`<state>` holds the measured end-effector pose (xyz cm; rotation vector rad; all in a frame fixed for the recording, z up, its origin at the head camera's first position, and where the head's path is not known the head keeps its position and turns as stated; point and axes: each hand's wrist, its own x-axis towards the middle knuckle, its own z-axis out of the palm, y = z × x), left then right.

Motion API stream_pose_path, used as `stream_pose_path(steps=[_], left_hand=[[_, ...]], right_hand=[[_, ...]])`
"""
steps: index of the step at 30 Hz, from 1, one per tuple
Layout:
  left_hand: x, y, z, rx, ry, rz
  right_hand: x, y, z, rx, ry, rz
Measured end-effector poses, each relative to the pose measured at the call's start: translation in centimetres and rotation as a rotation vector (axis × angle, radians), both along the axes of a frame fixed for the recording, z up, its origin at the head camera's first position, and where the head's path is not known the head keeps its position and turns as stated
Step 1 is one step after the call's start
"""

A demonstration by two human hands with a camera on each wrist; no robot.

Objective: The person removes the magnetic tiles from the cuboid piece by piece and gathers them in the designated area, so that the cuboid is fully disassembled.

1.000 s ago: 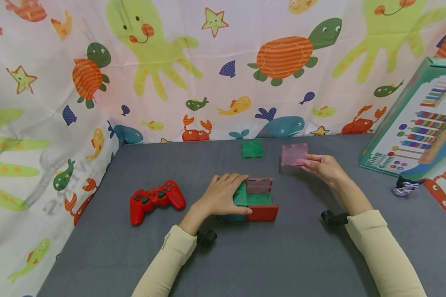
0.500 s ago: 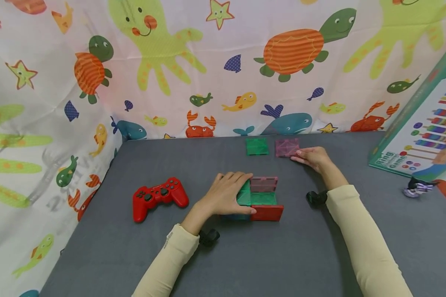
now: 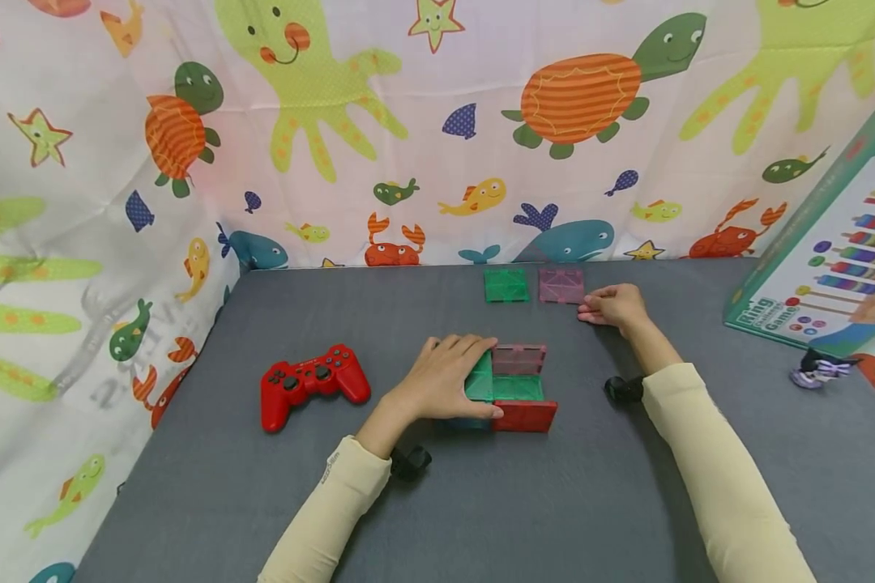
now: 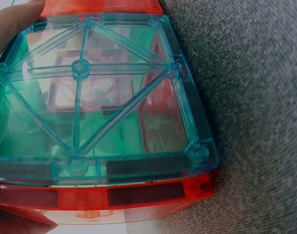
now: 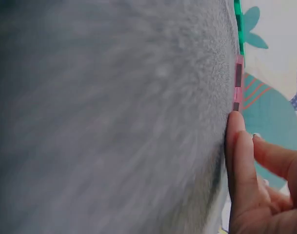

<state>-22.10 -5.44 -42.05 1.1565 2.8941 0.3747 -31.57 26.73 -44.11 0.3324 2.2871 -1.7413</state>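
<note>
My left hand (image 3: 439,379) grips a box-shaped build of translucent magnetic tiles (image 3: 525,417), thumb along the front and fingers over the far side. Its right part has an upright red tile in front, a green base and a pink tile behind. From the left wrist, a blue tile (image 4: 80,112) fills the view, with red tiles along two edges. A flat pink magnetic tile (image 3: 561,286) lies at the back of the table, beside a green one (image 3: 506,285). My right hand (image 3: 616,308) rests with its fingertips right at the pink tile's near right corner, thumb apart from the fingers.
A red game controller (image 3: 313,385) lies left of the build. At the right, a large ring game box (image 3: 824,243) leans by the patterned curtain (image 3: 423,129), with a small black-and-purple figure (image 3: 820,368) in front. The grey tabletop (image 3: 525,510) extends towards me.
My right hand has carried the pink tile left and back, laid it flat next to the green tile, and let it go. The left hand keeps its hold on the build.
</note>
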Motion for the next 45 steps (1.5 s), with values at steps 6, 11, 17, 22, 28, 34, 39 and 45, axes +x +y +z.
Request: stream_pose_path(steps=[6, 11, 17, 22, 28, 34, 39, 45], left_hand=[[-0.1, 0.0, 0.1, 0.004, -0.001, 0.002], [-0.1, 0.0, 0.1, 0.007, 0.005, 0.003], [0.0, 0.1, 0.1, 0.001, -0.01, 0.009], [0.0, 0.2, 0.0, -0.006, -0.01, 0.006], [0.1, 0.2, 0.0, -0.001, -0.006, 0.005], [0.1, 0.2, 0.0, 0.01, -0.01, -0.003], [0.0, 0.1, -0.1, 0.007, -0.02, 0.005], [0.0, 0.1, 0.0, -0.004, -0.017, 0.006]], right_hand=[[3.6, 0.0, 1.1, 0.155, 0.133, 0.263], [7.8, -0.3, 1.8, 0.229, 0.266, 0.531], [12.5, -2.3, 1.4, 0.149, 0.271, 0.774], [14.4, -4.2, 0.7, 0.151, 0.308, 0.782], [14.6, -5.6, 0.5, 0.225, 0.392, 0.784], [14.5, -6.3, 0.4, 0.329, 0.423, 0.753], [14.4, -6.5, 0.3, 0.308, 0.428, 0.715], [14.2, -5.9, 0.4, 0.21, 0.351, 0.684]])
